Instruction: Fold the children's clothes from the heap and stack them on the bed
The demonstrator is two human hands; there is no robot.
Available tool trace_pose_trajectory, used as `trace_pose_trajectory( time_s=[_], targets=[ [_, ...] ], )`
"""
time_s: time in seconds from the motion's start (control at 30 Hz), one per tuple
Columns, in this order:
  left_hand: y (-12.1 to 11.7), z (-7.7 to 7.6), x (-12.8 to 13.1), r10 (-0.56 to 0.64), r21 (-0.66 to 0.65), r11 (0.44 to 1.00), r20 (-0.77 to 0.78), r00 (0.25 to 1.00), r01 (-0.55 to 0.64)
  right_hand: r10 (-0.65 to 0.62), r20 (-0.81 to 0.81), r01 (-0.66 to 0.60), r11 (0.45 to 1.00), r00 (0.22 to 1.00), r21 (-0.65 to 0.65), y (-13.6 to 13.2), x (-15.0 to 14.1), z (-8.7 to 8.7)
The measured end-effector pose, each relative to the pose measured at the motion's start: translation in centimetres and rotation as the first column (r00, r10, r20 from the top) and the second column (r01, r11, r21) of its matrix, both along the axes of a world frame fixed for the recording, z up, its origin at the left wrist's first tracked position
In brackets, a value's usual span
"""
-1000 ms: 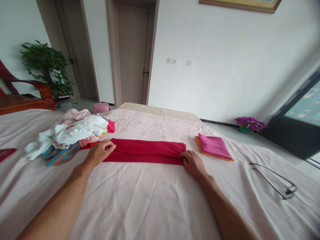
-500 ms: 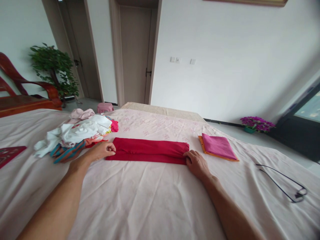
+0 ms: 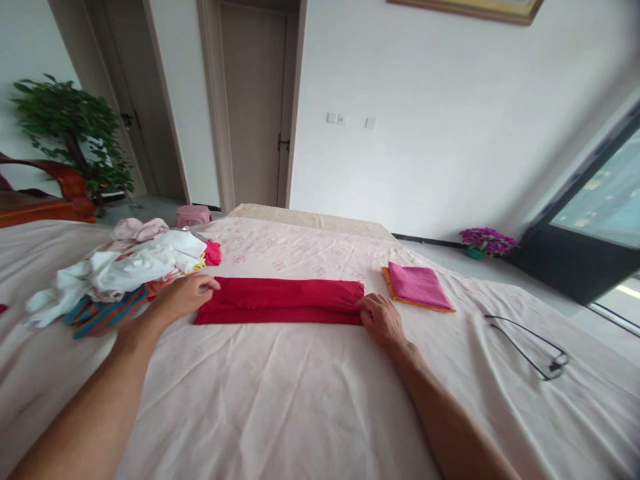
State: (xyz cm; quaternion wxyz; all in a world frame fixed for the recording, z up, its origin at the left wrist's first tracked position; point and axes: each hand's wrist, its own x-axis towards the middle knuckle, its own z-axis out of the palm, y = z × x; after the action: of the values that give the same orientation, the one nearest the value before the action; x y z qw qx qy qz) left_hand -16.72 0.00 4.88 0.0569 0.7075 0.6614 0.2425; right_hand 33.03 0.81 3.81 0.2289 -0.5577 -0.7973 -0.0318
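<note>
A red garment (image 3: 285, 303), folded into a long flat strip, lies crosswise on the pale bed cover (image 3: 280, 407). At its left end is my left hand (image 3: 187, 297), its thumb and fingertips closed at the far corner of the cloth. My right hand (image 3: 383, 320) has its curled fingers on the strip's right end, gripping the edge. Just beyond the right hand sits a flat folded pink cloth (image 3: 420, 285) on top of an orange one (image 3: 387, 283). Behind my left hand is a loose heap of clothes (image 3: 145, 263), white, pink and striped.
Black-framed glasses (image 3: 533, 350) lie on the cover at the right. Beyond the bed are a pink stool (image 3: 193, 215), a wooden armchair (image 3: 60, 187), a leafy plant (image 3: 75, 130) and purple flowers (image 3: 489, 241) in a green pot.
The view swings left, then back right. My left hand has slid a little toward the far left corner of the red garment. My right hand stays at the right end.
</note>
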Motion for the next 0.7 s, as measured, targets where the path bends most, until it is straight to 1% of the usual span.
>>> trace_pose_trajectory(
  time_s=[0.07, 0.1, 0.13, 0.2, 0.27, 0.33, 0.4, 0.47, 0.57, 0.63, 0.7],
  targets=[
    [0.7, -0.3, 1.5, -0.068, 0.146, 0.987, -0.001, 0.998, 0.067, 0.011, -0.044, -0.01, 0.999, 0.999, 0.036, -0.2, -0.6, 0.4],
    [1.0, -0.5, 2.4, -0.098, 0.18, 0.979, -0.003, 0.995, 0.097, 0.024, -0.057, -0.021, 0.998, 0.998, 0.051, -0.2, -1.0, 0.6],
    [1.2, -0.8, 3.4, -0.104, 0.206, 0.973, -0.003, 0.995, 0.103, 0.039, -0.057, -0.035, 0.998, 0.998, 0.061, -0.3, -1.4, 0.7],
    [1.5, -1.7, 5.3, -0.114, 0.218, 0.969, -0.018, 0.993, 0.115, 0.066, -0.025, -0.065, 0.996, 0.997, 0.06, -0.2, -2.4, 0.7],
    [1.7, -2.9, 6.8, -0.122, 0.207, 0.97, -0.051, 0.991, 0.13, 0.087, 0.037, -0.088, 0.995, 0.996, 0.035, 0.1, -3.5, 0.7],
    [1.7, -4.1, 7.7, -0.122, 0.178, 0.974, -0.1, 0.988, 0.138, 0.11, 0.107, -0.11, 0.994, 0.988, -0.005, 0.8, -4.6, 0.6],
    [1.7, -5.2, 8.1, -0.117, 0.122, 0.983, -0.166, 0.979, 0.138, 0.108, 0.158, -0.102, 0.994, 0.982, -0.045, 1.9, -5.7, 0.5],
    [1.6, -5.9, 8.1, -0.102, 0.064, 0.991, -0.23, 0.968, 0.119, 0.093, 0.192, -0.079, 0.994, 0.977, -0.078, 3.1, -6.5, 0.4],
    [1.5, -6.3, 7.9, -0.087, 0.028, 0.995, -0.298, 0.951, 0.1, 0.066, 0.237, -0.034, 0.991, 0.969, -0.133, 4.7, -6.9, -0.5],
    [1.3, -6.2, 8.0, -0.075, 0.028, 0.996, -0.32, 0.944, 0.088, 0.028, 0.258, 0.014, 0.987, 0.966, -0.161, 5.3, -6.4, -1.4],
    [1.1, -6.1, 8.1, -0.032, 0.026, 0.999, -0.33, 0.943, 0.043, -0.024, 0.264, 0.066, 0.986, 0.964, -0.152, 5.6, -5.5, -2.4]
  ],
)
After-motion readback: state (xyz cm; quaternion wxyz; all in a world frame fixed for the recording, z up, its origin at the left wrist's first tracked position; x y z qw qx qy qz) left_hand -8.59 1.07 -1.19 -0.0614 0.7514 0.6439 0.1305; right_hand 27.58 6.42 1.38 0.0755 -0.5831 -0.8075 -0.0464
